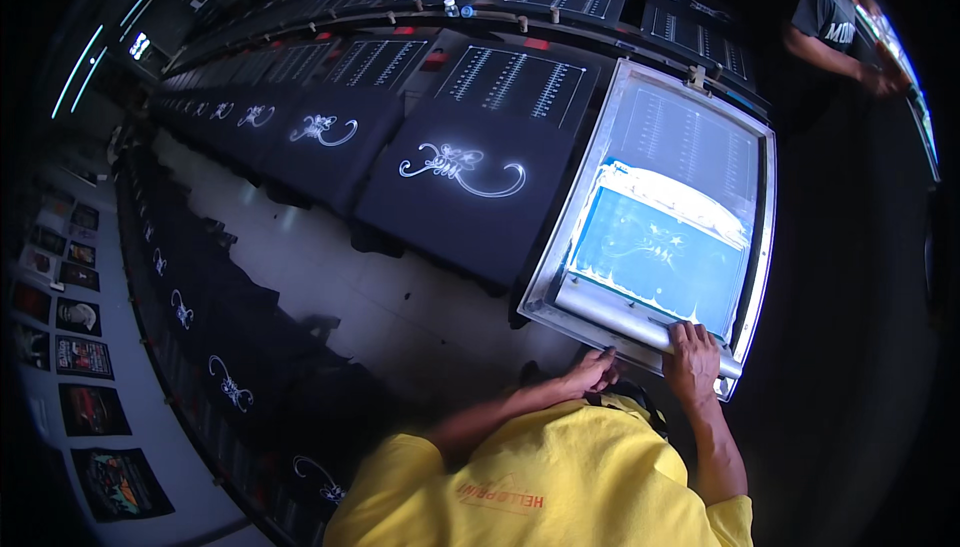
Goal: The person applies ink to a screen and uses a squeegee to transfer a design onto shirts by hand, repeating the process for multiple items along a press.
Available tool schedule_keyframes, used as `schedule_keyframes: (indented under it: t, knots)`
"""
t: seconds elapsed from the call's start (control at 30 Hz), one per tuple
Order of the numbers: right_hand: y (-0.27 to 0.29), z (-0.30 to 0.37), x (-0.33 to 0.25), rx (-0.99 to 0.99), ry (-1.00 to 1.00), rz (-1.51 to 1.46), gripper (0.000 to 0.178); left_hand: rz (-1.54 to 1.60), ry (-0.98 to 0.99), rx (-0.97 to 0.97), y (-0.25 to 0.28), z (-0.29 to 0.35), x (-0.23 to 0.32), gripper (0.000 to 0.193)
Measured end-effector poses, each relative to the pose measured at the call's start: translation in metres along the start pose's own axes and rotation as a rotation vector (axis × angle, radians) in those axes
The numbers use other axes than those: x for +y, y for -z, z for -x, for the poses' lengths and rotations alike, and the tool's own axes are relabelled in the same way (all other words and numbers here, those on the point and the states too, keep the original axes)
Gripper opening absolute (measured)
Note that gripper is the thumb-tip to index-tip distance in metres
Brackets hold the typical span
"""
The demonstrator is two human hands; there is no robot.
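Frame [577,187] is silver-grey; mesh [655,269] is bright blue, ink [680,203] white, bar [622,320] silver. Dark cloth [465,212] has white curling floral pattern. Shirt [590,457] is yellow, red lettering.

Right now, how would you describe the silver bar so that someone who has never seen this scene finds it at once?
Start at the large metal frame right of the black fabric with white swirls. Across its near end, below the bright blue area, lies a silver bar. Unlike the frame, it is rounded and gripped by the right hand.
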State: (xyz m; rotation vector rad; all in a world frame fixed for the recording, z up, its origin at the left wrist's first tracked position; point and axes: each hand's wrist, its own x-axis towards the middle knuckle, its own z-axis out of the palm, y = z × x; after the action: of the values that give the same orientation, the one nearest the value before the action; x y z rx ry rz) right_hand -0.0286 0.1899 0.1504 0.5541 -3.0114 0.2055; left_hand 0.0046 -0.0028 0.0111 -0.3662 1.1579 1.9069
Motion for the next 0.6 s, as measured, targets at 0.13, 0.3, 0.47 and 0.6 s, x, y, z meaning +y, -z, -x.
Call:
schedule_keyframes:
  t: [0.13, 0.3, 0.47, 0.6]
  knots:
    - [0.021, -0.001, -0.006, 0.051, 0.013, 0.015, 0.037, -0.048, -0.009, -0.040, 0.002, 0.011, 0.003, 0.044]
    - [0.007, -0.033, 0.013, 0.085, 0.003, 0.008, 0.036, -0.173, -0.006, -0.081, 0.016, 0.024, 0.013, 0.051]
    - [0.017, -0.088, 0.023, 0.127, 0.021, 0.003, 0.032, -0.187, -0.157, -0.120, 0.032, 0.001, -0.017, 0.047]
    - [0.020, -0.128, 0.055, 0.200, 0.003, -0.027, 0.029, -0.203, -0.188, -0.123, 0.029, 0.002, -0.016, 0.042]
